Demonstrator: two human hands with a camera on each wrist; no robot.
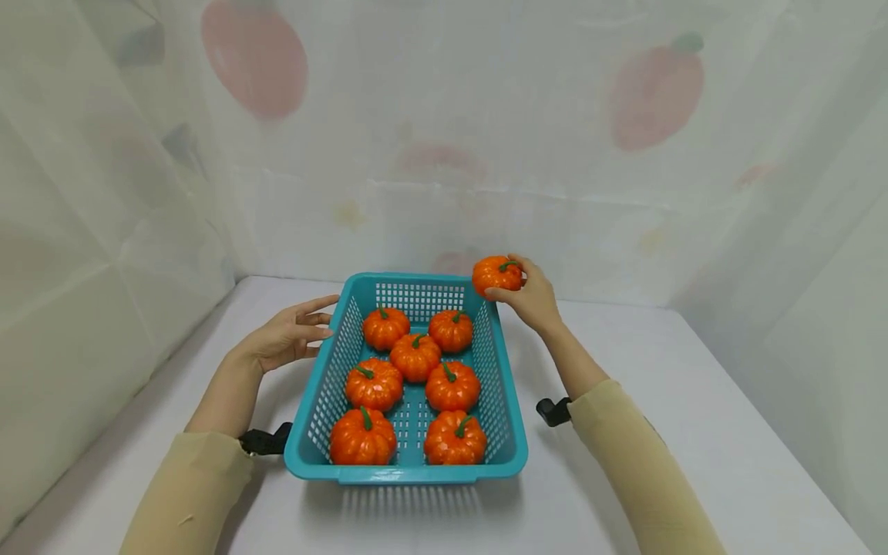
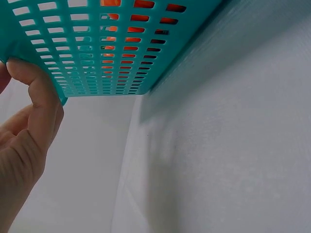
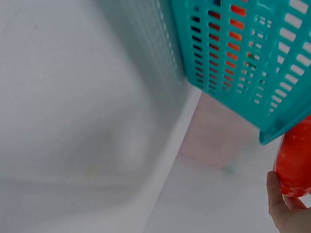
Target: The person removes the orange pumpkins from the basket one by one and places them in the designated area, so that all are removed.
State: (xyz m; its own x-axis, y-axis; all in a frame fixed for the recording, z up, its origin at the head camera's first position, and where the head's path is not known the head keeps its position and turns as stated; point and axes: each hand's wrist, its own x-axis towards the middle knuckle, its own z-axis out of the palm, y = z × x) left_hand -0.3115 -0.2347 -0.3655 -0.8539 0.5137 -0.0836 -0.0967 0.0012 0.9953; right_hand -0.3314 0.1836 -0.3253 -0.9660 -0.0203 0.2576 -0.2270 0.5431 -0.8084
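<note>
A turquoise basket (image 1: 405, 475) with perforated walls stands on the white table, holding several small orange pumpkins (image 1: 375, 385) with green stems. My right hand (image 1: 533, 297) grips another orange pumpkin (image 1: 496, 276) at the basket's far right corner, level with the rim. In the right wrist view this pumpkin (image 3: 295, 158) shows red-orange beside the rim, with a fingertip against it. My left hand (image 1: 291, 333) is at the left rim, with its fingers loosely bent. In the left wrist view a bent digit of the left hand (image 2: 34, 116) meets the rim's underside.
The white table (image 1: 610, 347) reaches to a hanging pale sheet (image 1: 444, 100) printed with faded fruit at the back. More pale sheeting hangs at both sides. A black wrist mount (image 1: 266, 441) sits at the left cuff, close to the basket, and another black mount (image 1: 553, 412) at the right cuff.
</note>
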